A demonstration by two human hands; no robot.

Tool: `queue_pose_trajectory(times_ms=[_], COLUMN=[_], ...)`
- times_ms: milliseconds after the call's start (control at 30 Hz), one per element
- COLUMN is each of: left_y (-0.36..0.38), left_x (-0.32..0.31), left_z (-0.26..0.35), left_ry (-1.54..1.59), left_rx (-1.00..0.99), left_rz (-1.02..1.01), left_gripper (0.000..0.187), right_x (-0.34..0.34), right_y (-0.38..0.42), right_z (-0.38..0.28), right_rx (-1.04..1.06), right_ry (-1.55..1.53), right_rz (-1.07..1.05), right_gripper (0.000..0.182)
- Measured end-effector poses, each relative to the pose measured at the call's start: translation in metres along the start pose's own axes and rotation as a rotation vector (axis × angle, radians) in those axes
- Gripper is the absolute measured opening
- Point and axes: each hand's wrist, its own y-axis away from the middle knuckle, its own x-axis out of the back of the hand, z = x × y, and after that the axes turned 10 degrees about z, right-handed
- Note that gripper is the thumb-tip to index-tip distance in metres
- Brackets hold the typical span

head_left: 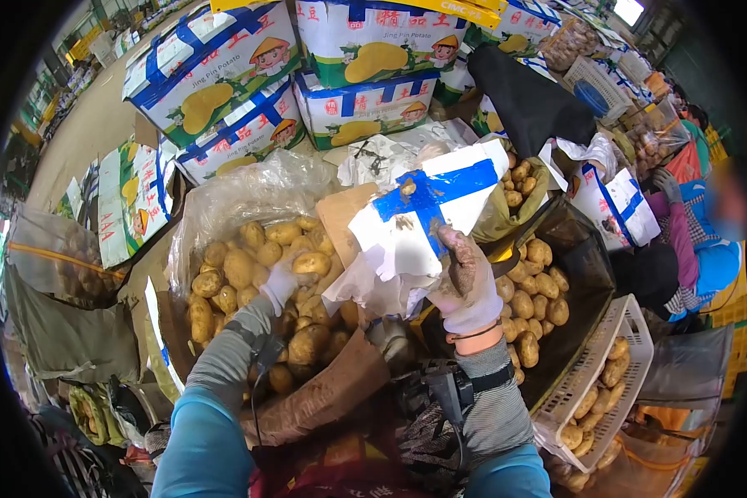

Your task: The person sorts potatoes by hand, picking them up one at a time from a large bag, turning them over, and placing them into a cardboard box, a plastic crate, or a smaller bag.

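My left hand [280, 284], in a whitish glove, is down among the potatoes in a plastic-lined box on the left. Its fingers close on a pale potato [311, 264] at the top of the heap; the fingertips are partly hidden. My right hand [466, 286], in a soiled glove, is raised with its fingers apart, holding nothing I can see. It is beside a white cardboard flap [427, 207] crossed with blue tape, on which a small potato [407, 188] lies. Crumpled whitish paper [382, 286] hangs between my hands.
A dark-lined crate of potatoes [533, 290] stands to my right, beyond it a white plastic basket [635, 365] with potatoes. Printed potato cartons [373, 50] are stacked ahead. A co-worker in a blue top [718, 266] is at the far right.
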Motion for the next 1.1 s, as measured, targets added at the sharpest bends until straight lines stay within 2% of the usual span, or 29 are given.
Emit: queue_pose_trajectory(times_ms=[33, 100, 133, 167, 233, 300, 333, 400, 433, 500, 533, 567, 600, 667, 733, 800, 933, 1033, 1100], left_y=[0.015, 0.042, 0.052, 0.054, 0.09, 0.119, 0.133, 0.155, 0.159, 0.171, 0.175, 0.175, 0.174, 0.17, 0.164, 0.167, 0.171, 0.165, 0.173], left_x=[0.001, 0.002, 0.005, 0.006, -0.016, -0.037, -0.048, -0.07, -0.078, -0.095, -0.101, -0.104, -0.107, -0.111, -0.111, -0.118, -0.122, -0.123, -0.127], left_z=[0.024, 0.08, 0.109, 0.128, 0.205, 0.268, 0.291, 0.319, 0.326, 0.329, 0.328, 0.324, 0.321, 0.312, 0.305, 0.303, 0.31, 0.314, 0.322], left_ry=[0.061, 0.126, 0.077, 0.066, -0.138, -0.583, -0.811, -1.04, -1.095, -1.278, -1.368, -1.475, -1.54, -1.666, -1.794, -1.938, -2.089, -2.061, -2.133], left_rx=[0.005, -0.041, -0.16, -0.362, -0.609, -0.926, -1.079, -1.15, -1.223, -1.179, -1.154, -1.234, -1.253, -1.285, -1.307, -1.274, -1.405, -1.59, -1.57], left_rz=[0.064, 0.155, 0.105, 0.094, 0.061, 0.148, 0.192, 0.217, 0.197, 0.239, 0.262, 0.3, 0.326, 0.384, 0.407, 0.413, 0.402, 0.459, 0.416], left_gripper=[0.071, 0.073, 0.075, 0.075, 0.074, 0.077, 0.079, 0.085, 0.086, 0.087, 0.088, 0.089, 0.088, 0.087, 0.08, 0.076, 0.077, 0.072, 0.068], right_x=[0.001, -0.004, -0.007, -0.009, -0.009, -0.009, -0.01, -0.02, -0.024, -0.014, -0.007, 0.0, 0.0, 0.002, -0.038, -0.038, -0.017, -0.032, -0.029], right_y=[-0.001, -0.001, -0.001, -0.002, -0.003, -0.008, -0.012, -0.012, -0.001, -0.006, -0.013, -0.02, -0.025, -0.023, 0.023, 0.024, -0.003, 0.015, 0.008], right_z=[0.002, 0.007, 0.009, 0.011, 0.022, 0.027, 0.036, 0.056, 0.057, 0.073, 0.082, 0.09, 0.099, 0.099, 0.07, 0.069, 0.076, 0.064, 0.063], right_rx=[0.012, 0.019, 0.021, -0.024, 0.061, 0.114, 0.108, 0.104, 0.077, 0.173, 0.189, 0.204, 0.341, 0.346, 0.083, 0.106, 0.102, 0.034, 0.012], right_ry=[0.039, 0.098, 0.126, 0.147, 0.213, 0.364, 0.331, 0.264, 0.364, 0.574, 0.588, 0.602, 0.638, 0.641, 0.575, 0.548, 0.556, 0.378, 0.414], right_rz=[0.045, -0.031, -0.07, -0.055, -0.113, -0.225, -0.246, -0.28, -0.292, -0.251, -0.24, -0.228, -0.282, -0.289, -0.2, -0.235, -0.248, -0.237, -0.206], right_gripper=[0.034, 0.035, 0.035, 0.04, 0.043, 0.046, 0.046, 0.046, 0.048, 0.041, 0.037, 0.033, 0.028, 0.024, 0.022, 0.022, 0.02, 0.021, 0.023])
